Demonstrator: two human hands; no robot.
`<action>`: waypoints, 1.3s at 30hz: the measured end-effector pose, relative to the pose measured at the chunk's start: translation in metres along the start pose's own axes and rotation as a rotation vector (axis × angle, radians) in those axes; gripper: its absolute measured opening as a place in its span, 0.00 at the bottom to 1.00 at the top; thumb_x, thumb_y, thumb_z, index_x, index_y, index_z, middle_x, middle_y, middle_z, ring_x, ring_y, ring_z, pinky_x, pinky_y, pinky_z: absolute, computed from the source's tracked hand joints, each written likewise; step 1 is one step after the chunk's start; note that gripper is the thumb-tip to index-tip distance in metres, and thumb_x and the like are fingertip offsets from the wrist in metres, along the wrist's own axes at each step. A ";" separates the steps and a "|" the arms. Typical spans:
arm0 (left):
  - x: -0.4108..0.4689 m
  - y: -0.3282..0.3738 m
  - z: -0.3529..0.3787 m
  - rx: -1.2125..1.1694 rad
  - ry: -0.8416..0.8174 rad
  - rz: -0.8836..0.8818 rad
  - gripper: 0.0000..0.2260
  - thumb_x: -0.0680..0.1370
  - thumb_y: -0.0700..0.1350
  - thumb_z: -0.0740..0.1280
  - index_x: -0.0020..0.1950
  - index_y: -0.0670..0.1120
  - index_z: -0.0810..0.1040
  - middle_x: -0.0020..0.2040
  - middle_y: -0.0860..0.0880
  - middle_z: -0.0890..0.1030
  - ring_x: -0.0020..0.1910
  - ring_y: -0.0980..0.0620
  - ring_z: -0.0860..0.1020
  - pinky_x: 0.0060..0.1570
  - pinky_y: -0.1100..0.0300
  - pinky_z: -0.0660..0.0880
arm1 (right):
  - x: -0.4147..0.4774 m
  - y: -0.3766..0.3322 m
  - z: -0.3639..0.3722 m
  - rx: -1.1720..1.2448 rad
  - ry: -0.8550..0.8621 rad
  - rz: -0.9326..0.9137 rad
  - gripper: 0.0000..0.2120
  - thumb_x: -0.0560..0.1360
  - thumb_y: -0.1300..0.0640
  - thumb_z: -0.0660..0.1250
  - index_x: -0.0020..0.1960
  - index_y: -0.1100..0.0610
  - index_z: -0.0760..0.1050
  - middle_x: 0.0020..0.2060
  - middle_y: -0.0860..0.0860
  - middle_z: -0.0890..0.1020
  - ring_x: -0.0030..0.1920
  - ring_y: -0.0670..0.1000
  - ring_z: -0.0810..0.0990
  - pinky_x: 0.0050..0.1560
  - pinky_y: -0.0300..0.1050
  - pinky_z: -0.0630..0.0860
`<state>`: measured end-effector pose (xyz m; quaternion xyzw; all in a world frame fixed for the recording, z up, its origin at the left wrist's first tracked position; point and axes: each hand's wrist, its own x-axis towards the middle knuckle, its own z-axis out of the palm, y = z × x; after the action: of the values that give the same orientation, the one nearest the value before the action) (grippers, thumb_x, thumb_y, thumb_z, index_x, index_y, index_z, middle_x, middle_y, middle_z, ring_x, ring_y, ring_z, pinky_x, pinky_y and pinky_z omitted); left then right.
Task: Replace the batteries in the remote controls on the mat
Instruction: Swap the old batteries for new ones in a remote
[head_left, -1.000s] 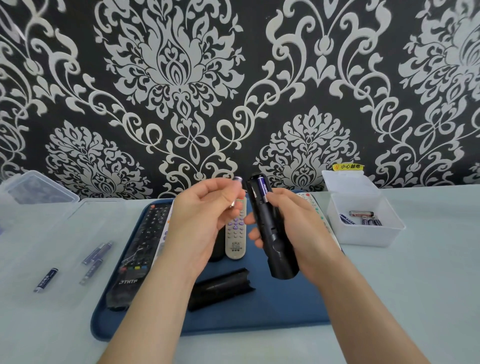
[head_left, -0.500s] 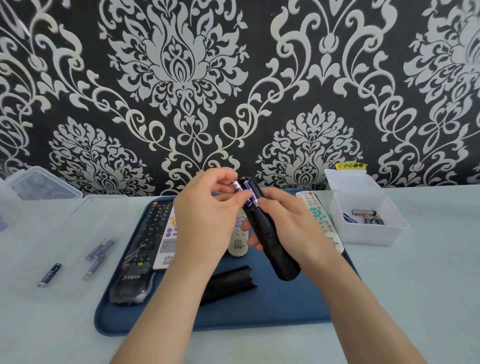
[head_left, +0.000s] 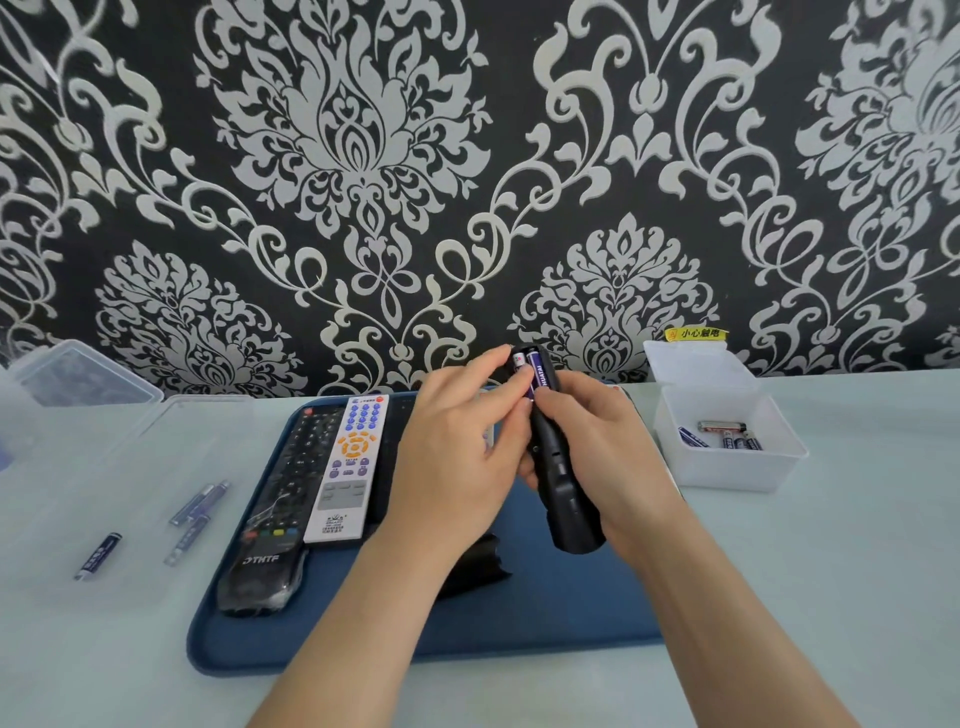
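Observation:
My right hand (head_left: 597, 441) grips a black remote (head_left: 563, 499) upright over the blue mat (head_left: 545, 618), its open battery bay facing me. One purple battery (head_left: 539, 376) sits in the bay. My left hand (head_left: 457, 441) pinches a second battery (head_left: 518, 361) with thumb and fingers and holds it in the bay's left slot beside the first. The remote's black back cover (head_left: 480, 566) lies on the mat, partly behind my left forearm. A black THTF remote (head_left: 280, 499) and a white remote (head_left: 350, 467) lie on the mat's left side.
A clear lid (head_left: 104, 519) at left holds several loose batteries (head_left: 200, 501). A clear box (head_left: 78, 371) stands at far left. A white tub (head_left: 727, 467) at right holds several batteries (head_left: 724, 434). Patterned wall stands behind the table.
My left hand brought the second battery from beside the remote into the bay's left slot. The remote tilted more upright, and the white remote on the mat came into view.

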<state>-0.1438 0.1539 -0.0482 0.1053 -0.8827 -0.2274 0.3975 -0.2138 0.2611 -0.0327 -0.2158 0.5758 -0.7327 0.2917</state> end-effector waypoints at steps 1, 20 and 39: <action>0.000 0.002 -0.002 -0.089 -0.013 -0.061 0.13 0.78 0.49 0.64 0.61 0.53 0.80 0.63 0.60 0.75 0.57 0.58 0.74 0.59 0.73 0.66 | 0.000 0.000 -0.001 -0.020 0.001 -0.005 0.07 0.81 0.60 0.60 0.51 0.60 0.76 0.29 0.55 0.79 0.27 0.53 0.76 0.28 0.43 0.75; 0.005 -0.016 -0.047 -0.819 0.004 -0.858 0.04 0.77 0.44 0.69 0.47 0.43 0.80 0.36 0.47 0.83 0.30 0.54 0.79 0.29 0.65 0.77 | 0.001 -0.014 -0.030 -0.031 -0.089 -0.028 0.09 0.72 0.64 0.72 0.51 0.59 0.79 0.39 0.54 0.83 0.33 0.50 0.82 0.35 0.37 0.79; -0.017 0.017 -0.044 0.652 -0.888 -0.169 0.12 0.67 0.57 0.73 0.45 0.52 0.78 0.42 0.53 0.77 0.44 0.48 0.76 0.37 0.59 0.68 | 0.011 0.009 -0.014 -0.094 0.234 -0.062 0.07 0.76 0.51 0.70 0.43 0.52 0.75 0.36 0.46 0.79 0.41 0.46 0.76 0.38 0.41 0.72</action>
<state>-0.0996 0.1615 -0.0259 0.1871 -0.9786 0.0038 -0.0852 -0.2293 0.2621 -0.0449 -0.1600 0.6326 -0.7338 0.1891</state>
